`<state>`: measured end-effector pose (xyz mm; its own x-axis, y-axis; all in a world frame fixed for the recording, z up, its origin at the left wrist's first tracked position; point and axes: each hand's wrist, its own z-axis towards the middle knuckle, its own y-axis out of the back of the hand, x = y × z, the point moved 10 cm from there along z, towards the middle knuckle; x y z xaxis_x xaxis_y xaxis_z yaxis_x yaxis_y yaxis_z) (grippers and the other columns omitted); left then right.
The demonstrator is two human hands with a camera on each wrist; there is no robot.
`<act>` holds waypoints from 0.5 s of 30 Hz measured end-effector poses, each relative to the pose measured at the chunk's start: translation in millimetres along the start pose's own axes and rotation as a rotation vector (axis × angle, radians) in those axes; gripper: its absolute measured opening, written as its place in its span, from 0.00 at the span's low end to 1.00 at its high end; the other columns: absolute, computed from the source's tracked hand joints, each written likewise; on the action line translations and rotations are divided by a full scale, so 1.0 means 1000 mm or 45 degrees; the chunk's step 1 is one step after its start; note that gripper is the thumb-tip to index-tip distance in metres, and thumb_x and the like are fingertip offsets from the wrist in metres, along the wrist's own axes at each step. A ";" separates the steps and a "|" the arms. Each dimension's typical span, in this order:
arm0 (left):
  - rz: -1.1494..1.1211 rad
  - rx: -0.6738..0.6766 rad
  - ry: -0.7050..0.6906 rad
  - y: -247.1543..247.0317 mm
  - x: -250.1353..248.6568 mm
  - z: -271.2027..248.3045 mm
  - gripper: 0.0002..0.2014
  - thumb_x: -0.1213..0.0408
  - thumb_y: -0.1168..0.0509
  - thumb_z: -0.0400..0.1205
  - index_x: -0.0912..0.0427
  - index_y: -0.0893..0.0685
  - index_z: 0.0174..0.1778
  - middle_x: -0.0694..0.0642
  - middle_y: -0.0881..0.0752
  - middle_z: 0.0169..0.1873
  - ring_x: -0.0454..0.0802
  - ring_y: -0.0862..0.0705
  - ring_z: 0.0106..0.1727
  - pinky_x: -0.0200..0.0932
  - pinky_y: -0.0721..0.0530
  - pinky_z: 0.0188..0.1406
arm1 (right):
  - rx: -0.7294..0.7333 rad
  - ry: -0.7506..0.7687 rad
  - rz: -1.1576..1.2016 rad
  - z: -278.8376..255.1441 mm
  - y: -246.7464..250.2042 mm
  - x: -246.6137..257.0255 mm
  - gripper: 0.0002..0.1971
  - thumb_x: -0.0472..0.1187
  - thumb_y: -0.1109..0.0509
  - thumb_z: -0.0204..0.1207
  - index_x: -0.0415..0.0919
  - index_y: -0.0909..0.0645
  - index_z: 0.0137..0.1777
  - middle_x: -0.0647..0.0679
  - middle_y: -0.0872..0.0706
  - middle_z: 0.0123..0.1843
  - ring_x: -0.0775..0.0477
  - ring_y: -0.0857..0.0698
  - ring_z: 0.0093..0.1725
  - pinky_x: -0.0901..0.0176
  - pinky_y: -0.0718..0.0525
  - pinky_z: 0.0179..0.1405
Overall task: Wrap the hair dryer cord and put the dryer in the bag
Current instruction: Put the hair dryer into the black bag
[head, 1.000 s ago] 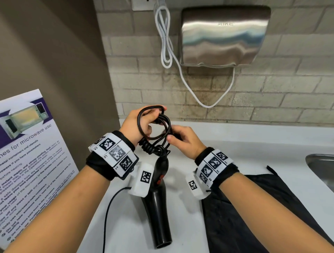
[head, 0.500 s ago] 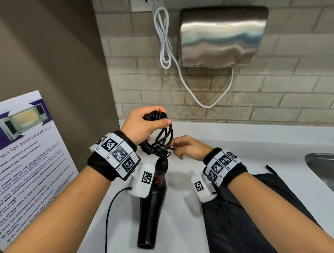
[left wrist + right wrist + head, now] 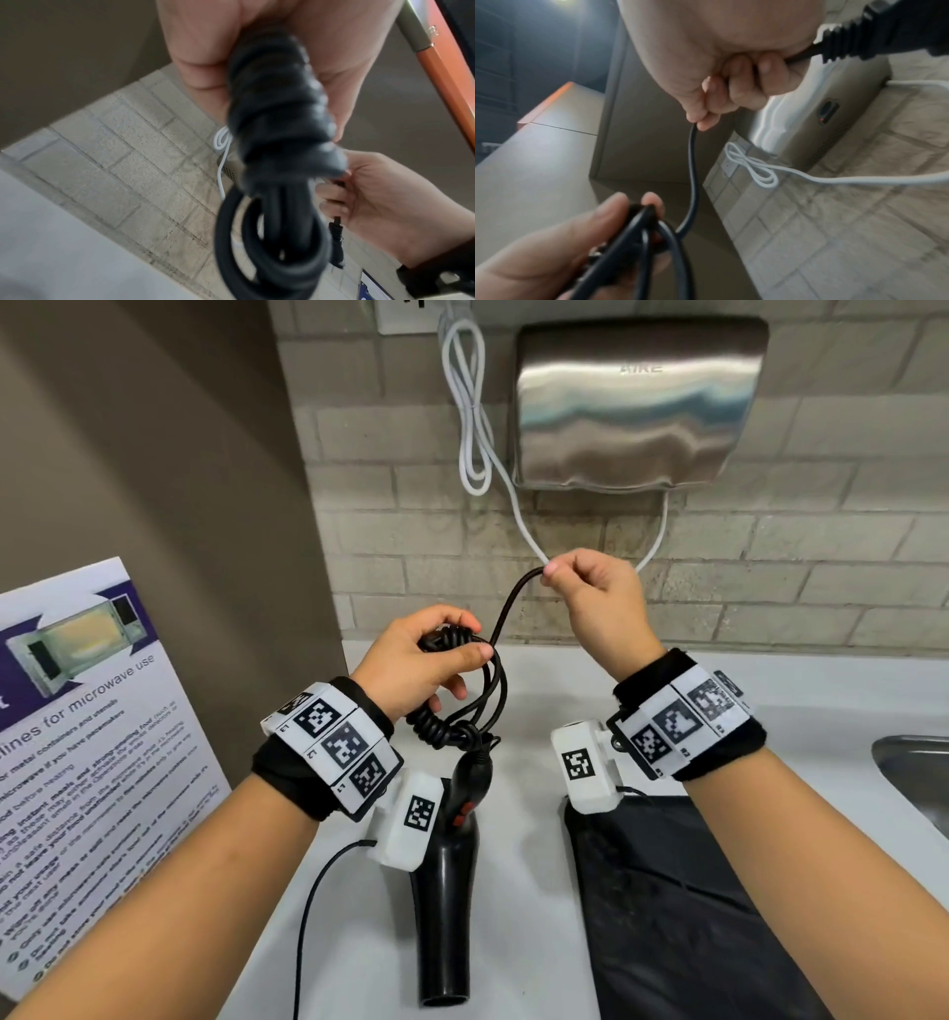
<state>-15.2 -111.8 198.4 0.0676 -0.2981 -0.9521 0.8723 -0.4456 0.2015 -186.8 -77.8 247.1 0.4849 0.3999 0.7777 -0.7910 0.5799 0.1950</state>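
Left hand [image 3: 418,660] grips coiled black rubber cord [image 3: 462,680] above black plastic hair dryer [image 3: 445,880] | right hand [image 3: 595,593] pinches free end | advice: keep tension, wind snugly.

The hair dryer [image 3: 444,906] lies on the counter [image 3: 539,701] left of the bag [image 3: 683,916], sink [image 3: 919,778] far right.

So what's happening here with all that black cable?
A person is winding up a hair dryer's cord. The left hand holds the bundled loops of the black cord above the counter, with the hair dryer dangling below. The right hand pinches the loose end of the cord and draws it up and away. The black bag lies flat on the counter, waiting.
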 end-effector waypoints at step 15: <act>0.201 0.161 0.092 -0.010 0.015 0.005 0.21 0.68 0.34 0.80 0.50 0.24 0.68 0.58 0.25 0.35 0.39 0.33 0.13 0.37 0.20 0.19 | 0.083 0.241 0.164 -0.022 -0.007 0.038 0.06 0.37 0.35 0.74 0.39 0.18 0.39 0.47 0.19 0.33 0.57 0.22 0.36 0.69 0.24 0.39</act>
<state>-25.3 -115.8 183.4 0.2371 -0.3132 -0.9196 0.7807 -0.5020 0.3723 -154.7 -51.3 261.8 0.4347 0.5974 0.6739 -0.8704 0.4708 0.1441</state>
